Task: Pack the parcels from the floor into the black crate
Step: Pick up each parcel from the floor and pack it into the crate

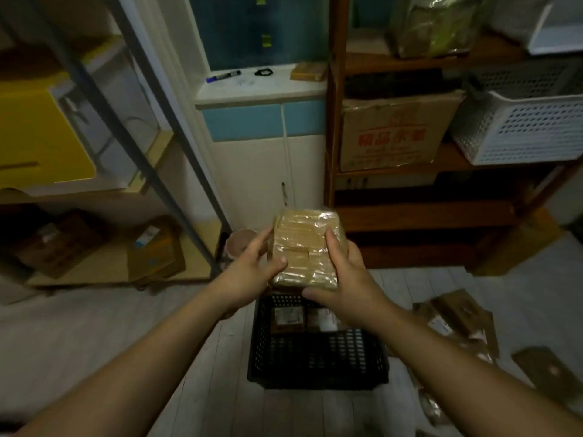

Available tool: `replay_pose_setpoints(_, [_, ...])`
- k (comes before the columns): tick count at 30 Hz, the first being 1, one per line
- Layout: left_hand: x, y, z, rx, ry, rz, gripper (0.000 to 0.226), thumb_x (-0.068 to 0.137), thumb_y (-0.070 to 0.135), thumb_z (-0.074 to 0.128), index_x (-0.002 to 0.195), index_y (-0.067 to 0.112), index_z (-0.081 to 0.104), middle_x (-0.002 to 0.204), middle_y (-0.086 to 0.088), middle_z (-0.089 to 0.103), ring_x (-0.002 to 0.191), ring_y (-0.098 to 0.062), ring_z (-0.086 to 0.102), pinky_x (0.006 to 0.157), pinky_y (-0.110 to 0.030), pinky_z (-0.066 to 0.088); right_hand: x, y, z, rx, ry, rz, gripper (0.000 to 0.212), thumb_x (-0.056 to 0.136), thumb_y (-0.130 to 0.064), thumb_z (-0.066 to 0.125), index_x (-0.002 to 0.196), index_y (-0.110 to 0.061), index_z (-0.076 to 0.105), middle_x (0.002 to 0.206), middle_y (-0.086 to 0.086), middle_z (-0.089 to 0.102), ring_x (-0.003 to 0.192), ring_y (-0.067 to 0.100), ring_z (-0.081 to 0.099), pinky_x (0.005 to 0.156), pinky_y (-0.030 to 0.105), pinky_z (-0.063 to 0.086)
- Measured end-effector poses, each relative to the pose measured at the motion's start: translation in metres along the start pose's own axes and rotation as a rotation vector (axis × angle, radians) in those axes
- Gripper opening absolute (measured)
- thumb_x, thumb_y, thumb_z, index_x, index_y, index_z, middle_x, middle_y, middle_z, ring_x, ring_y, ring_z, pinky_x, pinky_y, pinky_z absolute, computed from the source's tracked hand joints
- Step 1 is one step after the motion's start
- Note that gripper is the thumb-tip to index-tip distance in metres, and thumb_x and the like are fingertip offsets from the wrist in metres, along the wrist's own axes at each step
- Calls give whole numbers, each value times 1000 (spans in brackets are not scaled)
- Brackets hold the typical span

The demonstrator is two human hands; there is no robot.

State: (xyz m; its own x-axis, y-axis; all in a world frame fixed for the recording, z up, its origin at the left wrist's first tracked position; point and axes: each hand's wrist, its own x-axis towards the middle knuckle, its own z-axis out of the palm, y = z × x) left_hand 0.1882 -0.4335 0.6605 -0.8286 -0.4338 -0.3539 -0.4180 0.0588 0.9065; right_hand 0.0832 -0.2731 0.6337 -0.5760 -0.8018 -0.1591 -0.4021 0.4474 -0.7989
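A brown taped parcel is held up in the air above the far end of the black crate. My left hand grips its left edge, thumb on top. My right hand grips its right and near edge, thumb under the near corner. The crate stands on the floor below my hands. Inside it lie two parcels with white labels. Several more brown parcels lie on the floor to the right of the crate.
A wooden shelf unit with a cardboard box and a white basket stands at the right. A metal rack with boxes is at the left. A white cabinet is straight ahead.
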Motion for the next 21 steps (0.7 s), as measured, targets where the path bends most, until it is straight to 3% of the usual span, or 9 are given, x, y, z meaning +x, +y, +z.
replay_pose_setpoints(2, [12, -22, -19, 73, -51, 1, 70, 93, 24, 54, 145, 45, 12, 141, 13, 33, 114, -13, 51, 73, -21, 49, 14, 4, 28, -31, -8, 33, 118, 80, -38, 73, 142, -43, -26, 153, -11, -11, 140, 18, 21, 114, 31, 28])
replay_pose_setpoints(4, [25, -46, -31, 105, -97, 12, 63, 93, 21, 54, 140, 45, 20, 128, 17, 38, 99, 1, 55, 67, -13, 48, 28, 16, 57, -83, -37, 50, 118, 81, -37, 72, 144, -35, -28, 153, -8, -15, 140, 17, 20, 108, 21, 24])
replay_pose_setpoints(6, [39, -74, -37, 179, -128, 31, 49, 93, 18, 54, 117, 53, 31, 112, 28, 44, 89, 19, 54, 64, -4, 46, 44, 36, 84, -103, -71, 74, 118, 82, -38, 71, 144, -34, -29, 154, -5, -17, 141, 18, 18, 107, 18, 22])
replay_pose_setpoints(8, [57, -111, -38, 272, -131, 33, 49, 93, 20, 54, 114, 56, 28, 116, 30, 43, 99, 27, 44, 75, 0, 42, 60, 65, 111, -102, -120, 107, 115, 83, -39, 69, 144, -32, -29, 154, -3, -14, 141, 18, 18, 106, 16, 19])
replay_pose_setpoints(10, [82, -162, -34, 361, -106, -29, 60, 92, 28, 56, 136, 49, 21, 138, 13, 42, 127, 0, 40, 100, -20, 37, 77, 103, 141, -109, -163, 122, 111, 86, -39, 66, 143, -30, -29, 154, 0, -9, 140, 19, 20, 104, 13, 18])
replay_pose_setpoints(12, [110, -219, -25, 432, -128, -107, 69, 92, 31, 56, 146, 39, 14, 146, -1, 40, 133, -21, 38, 106, -36, 33, 96, 149, 178, -95, -205, 115, 108, 88, -37, 65, 145, -28, -26, 155, 3, -7, 141, 19, 20, 105, 10, 18])
replay_pose_setpoints(16, [170, -351, 0, 507, -194, -113, 58, 90, 33, 60, 139, 40, 29, 140, -2, 47, 130, -23, 44, 109, -38, 34, 131, 268, 266, -41, -266, 139, 110, 81, -48, 67, 149, -33, -18, 158, 7, -5, 145, 25, 17, 118, 33, 23])
replay_pose_setpoints(18, [200, -425, 11, 636, -211, -96, 64, 85, 49, 57, 141, 37, 30, 146, -1, 40, 137, -27, 31, 114, -46, 27, 146, 329, 310, -65, -300, 140, 107, 85, -40, 67, 148, -30, -19, 157, 9, -8, 144, 26, 16, 117, 28, 22])
replay_pose_setpoints(21, [237, -517, 21, 992, -259, -103, 79, 85, 65, 41, 150, 32, 12, 158, 0, 13, 146, -30, 3, 118, -49, 12, 167, 405, 366, -104, -341, 126, 104, 86, -42, 65, 149, -27, -18, 158, 5, -17, 147, 24, 3, 115, 24, 13])
